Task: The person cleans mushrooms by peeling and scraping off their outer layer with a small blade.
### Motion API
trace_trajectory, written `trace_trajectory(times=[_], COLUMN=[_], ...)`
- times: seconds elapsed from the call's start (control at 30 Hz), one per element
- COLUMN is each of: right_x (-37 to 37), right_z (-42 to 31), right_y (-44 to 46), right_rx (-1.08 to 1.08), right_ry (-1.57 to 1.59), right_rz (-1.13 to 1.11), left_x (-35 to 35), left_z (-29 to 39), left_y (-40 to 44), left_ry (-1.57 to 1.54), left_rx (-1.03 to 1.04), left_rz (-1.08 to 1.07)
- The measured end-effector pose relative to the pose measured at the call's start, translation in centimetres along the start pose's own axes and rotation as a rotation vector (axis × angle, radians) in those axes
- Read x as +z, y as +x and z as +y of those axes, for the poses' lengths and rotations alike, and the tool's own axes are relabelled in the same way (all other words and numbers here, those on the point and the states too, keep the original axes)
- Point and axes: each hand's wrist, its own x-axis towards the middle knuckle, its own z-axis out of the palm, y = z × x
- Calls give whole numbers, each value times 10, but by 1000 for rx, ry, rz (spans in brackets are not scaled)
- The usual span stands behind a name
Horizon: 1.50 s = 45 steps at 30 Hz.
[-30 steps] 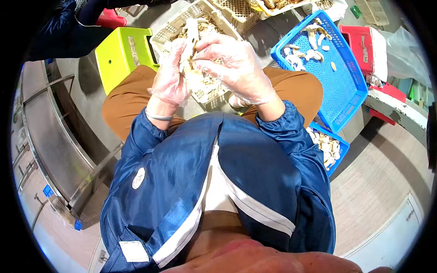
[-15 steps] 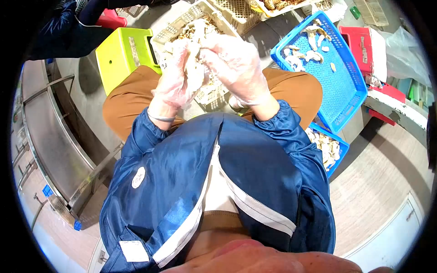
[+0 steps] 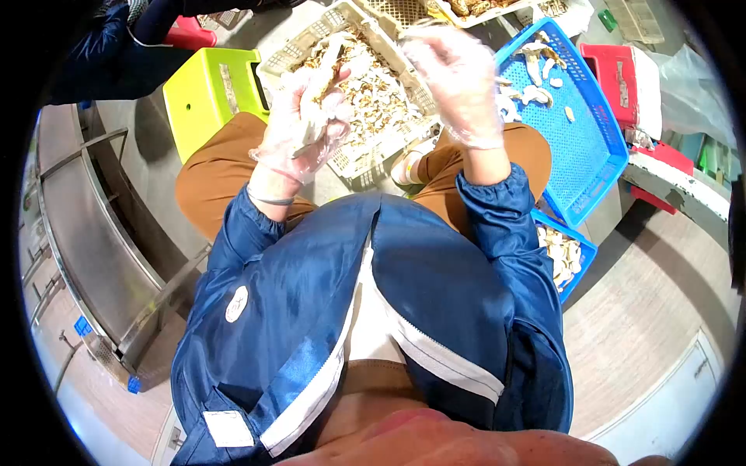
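In a clear plastic glove, my left hand (image 3: 303, 124) is closed around a long, pale mushroom (image 3: 326, 70) with brownish patches, its upper end sticking up past the fingers. Beneath it stands a cream perforated crate (image 3: 412, 109) full of pale and brown mushroom scraps (image 3: 373, 93). My right hand (image 3: 458, 81), gloved too, is raised between that crate and a blue perforated basket (image 3: 583, 171). Its fingers are curled together and blurred, and I cannot make out what is in them. Several mushroom pieces (image 3: 536, 66) lie toward the far end of the blue basket.
A lime-green stool (image 3: 206, 101) stands left of the crate, and a red stool (image 3: 610, 85) right of the blue basket. A second blue basket (image 3: 575, 276) holding mushroom pieces sits near my right elbow. A metal frame (image 3: 101, 233) is on the left. Another person's dark sleeve (image 3: 101, 58) shows top left.
My hands were together at the mushroom and are now apart. The right hand has moved right, toward the blue basket. The left hand still holds a mushroom over the crate.
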Motion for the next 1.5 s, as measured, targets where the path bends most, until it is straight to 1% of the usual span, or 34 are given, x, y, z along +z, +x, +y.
trace_trajectory(times=[0.03, 0.07, 0.1, 0.13, 0.17, 0.2, 0.23, 0.3, 0.33, 0.43, 0.47, 0.57, 0.6, 0.7, 0.73, 0.83, 0.87, 0.97, 1.0, 1.03, 1.1, 1.17, 1.2, 1.3, 1.33, 1.37, 1.4, 1.43, 1.47, 1.5], right_x=[4, 14, 18, 19, 19, 22, 22, 18, 22, 24, 26, 29, 28, 36, 34, 39, 42, 34, 26, 22, 8, 1, 1, 13, 20, 27, 31, 33, 36, 37], right_z=[-7, -15, -19, -24, -30, -27, -27, -28, -24, -19, -17, -21, -27, -26, -26, -28, -18, -17, -20, -13, 5, 9, 10, -6, -6, -8, -15, -21, -23, -23], right_y=[-2, -7, -11, -11, -9, -9, -9, -9, -10, -13, -13, -18, -20, -26, -25, -30, -31, -25, -22, -19, -5, -3, 0, -11, -14, -16, -19, -20, -21, -21], right_rx=[-91, -94, -93, -162, -231, -265, -251, -226, -260, -304, -326, -286, -250, -297, -314, -315, -384, -295, -175, -90, -159, -105, -163, 38, -7, -170, -168, -166, -243, -245], right_ry=[-23, 122, 183, 121, 60, 88, 90, 90, 103, 94, 108, 61, 65, -16, -38, -118, -189, -107, -18, -14, -183, -253, -266, 69, 81, 70, 98, 127, 131, 126], right_rz=[-138, -182, -266, -326, -385, -390, -431, -517, -518, -487, -476, -444, -447, -324, -318, -248, -168, -70, -38, 10, 124, 170, 187, -123, -254, -287, -338, -389, -376, -376], left_x=[-1, -3, -4, -6, -13, -10, -4, 4, 6, -3, -3, -6, -6, -2, 14, -5, -10, 0, 5, 2, 8, -8, -17, -35, -39, -42, -39, -33, -27, -22], left_z=[-2, -5, -6, -1, 0, -1, -4, -9, -10, -11, -14, -16, -16, -20, -24, -22, -19, -14, -12, -8, -4, 2, 4, 5, 2, 0, -5, -6, -7, -10], left_y=[3, 6, 7, 6, 7, 5, 4, 6, 6, 9, 9, 11, 12, 12, 13, 18, 17, 1, -1, -2, -6, -6, -5, 4, 4, 4, 4, 7, 9, 8], left_ry=[49, 97, 146, 59, 38, 58, 77, 162, 204, 274, 237, 341, 310, 221, 217, 322, 267, 184, 280, 189, 187, 135, 109, 236, 395, 553, 668, 491, 311, 704], left_rx=[51, 104, 160, 66, 37, 53, 68, 106, 127, 146, 145, 202, 201, 196, 200, 238, 187, 135, 171, 127, 105, 97, 90, 170, 238, 309, 354, 326, 309, 424], left_rz=[73, 145, 219, 164, 141, 128, 113, 209, 258, 232, 264, 297, 303, 323, 389, 329, 329, 246, 226, 175, 212, 117, 69, 46, 40, 45, 96, 141, 190, 209])
